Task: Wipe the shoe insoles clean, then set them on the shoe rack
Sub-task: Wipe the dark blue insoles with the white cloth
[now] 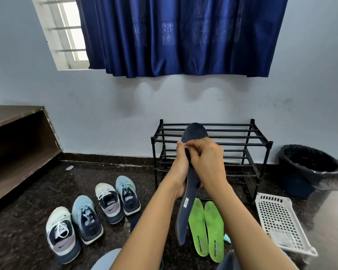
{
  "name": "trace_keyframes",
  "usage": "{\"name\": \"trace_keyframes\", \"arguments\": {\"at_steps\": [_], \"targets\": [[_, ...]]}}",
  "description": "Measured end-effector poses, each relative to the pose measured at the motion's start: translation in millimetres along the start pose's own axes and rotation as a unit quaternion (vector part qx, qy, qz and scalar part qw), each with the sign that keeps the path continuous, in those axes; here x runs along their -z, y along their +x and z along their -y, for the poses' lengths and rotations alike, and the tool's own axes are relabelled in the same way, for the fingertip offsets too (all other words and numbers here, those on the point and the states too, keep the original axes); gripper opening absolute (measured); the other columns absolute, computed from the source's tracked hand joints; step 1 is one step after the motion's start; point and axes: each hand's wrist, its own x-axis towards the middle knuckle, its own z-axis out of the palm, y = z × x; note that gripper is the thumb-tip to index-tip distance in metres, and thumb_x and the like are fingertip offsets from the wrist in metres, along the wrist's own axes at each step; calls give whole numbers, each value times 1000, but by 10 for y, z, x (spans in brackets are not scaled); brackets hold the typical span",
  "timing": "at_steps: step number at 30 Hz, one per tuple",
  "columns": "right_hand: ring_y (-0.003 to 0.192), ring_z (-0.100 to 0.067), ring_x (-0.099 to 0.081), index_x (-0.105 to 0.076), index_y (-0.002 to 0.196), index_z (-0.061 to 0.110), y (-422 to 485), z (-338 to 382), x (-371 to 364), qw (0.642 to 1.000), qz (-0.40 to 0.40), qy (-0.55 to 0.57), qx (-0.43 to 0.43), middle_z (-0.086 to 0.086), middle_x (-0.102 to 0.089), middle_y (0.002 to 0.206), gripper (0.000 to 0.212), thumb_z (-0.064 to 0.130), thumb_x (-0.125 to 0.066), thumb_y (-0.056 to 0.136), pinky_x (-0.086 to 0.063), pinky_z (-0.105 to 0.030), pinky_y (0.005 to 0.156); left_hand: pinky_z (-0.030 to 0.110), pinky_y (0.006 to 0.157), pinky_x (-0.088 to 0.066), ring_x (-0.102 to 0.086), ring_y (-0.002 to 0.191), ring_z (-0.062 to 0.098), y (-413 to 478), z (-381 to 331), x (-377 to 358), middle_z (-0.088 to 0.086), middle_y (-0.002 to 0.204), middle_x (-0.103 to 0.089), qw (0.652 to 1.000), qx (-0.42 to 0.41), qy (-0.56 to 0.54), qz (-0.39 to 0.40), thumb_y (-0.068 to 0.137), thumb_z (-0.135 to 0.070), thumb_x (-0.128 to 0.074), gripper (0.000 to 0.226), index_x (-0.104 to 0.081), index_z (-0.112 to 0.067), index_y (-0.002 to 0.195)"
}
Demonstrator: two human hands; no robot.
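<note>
Shoes (109, 203) sit in a row on the floor (23, 221) at 8 o'clock. Near the middle, the blue insole (184, 219) stands up tall in front of the black shoe rack (242, 141). The left hand (179, 166) grips its left edge. The right hand (207, 160) pinches it near the top, fingers curled tight. Two green insoles (197, 227) lie flat on the floor at 5 o'clock. A white basket (277, 221) lies at 4 o'clock.

Both bare forearms reach forward and meet at the navy insole (183, 221). The left grip (179, 168) clasps its left edge. The right grip (207, 160) curls over its front face.
</note>
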Motion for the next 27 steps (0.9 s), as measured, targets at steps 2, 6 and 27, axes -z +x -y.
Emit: {"name": "trace_keyframes", "arguments": {"at_steps": [2, 6, 27], "targets": [[83, -19, -61, -75, 90, 11, -59, 39, 15, 999, 26, 21, 0, -7, -70, 88, 16, 4, -64, 82, -33, -11, 73, 26, 56, -46, -64, 59, 19, -6, -29, 9, 6, 69, -67, 1000, -7, 1, -12, 97, -67, -21, 70, -66, -14, 87], [84, -22, -61, -75, 90, 10, 35, -30, 21, 1000, 2, 3, -8, -8, -69, 89, 15, 4, -64, 82, -32, -12, 74, 31, 60, -43, -59, 64, 24, -55, -33, -42, 11, 72, -63, 1000, -17, 11, -13, 95, -69, -21, 72, -65, -14, 86], [85, -18, -63, -75, 95, 12, -80, -4, -85, 998, -30, 41, -49, -6, -70, 94, 17, 7, -61, 86, -34, -11, 75, 26, 61, -53, -69, 71, 18, -38, -41, 16, 8, 82, -72, 1000, -16, -15, 13, 95, -68, -23, 70, -70, -16, 95]]}}
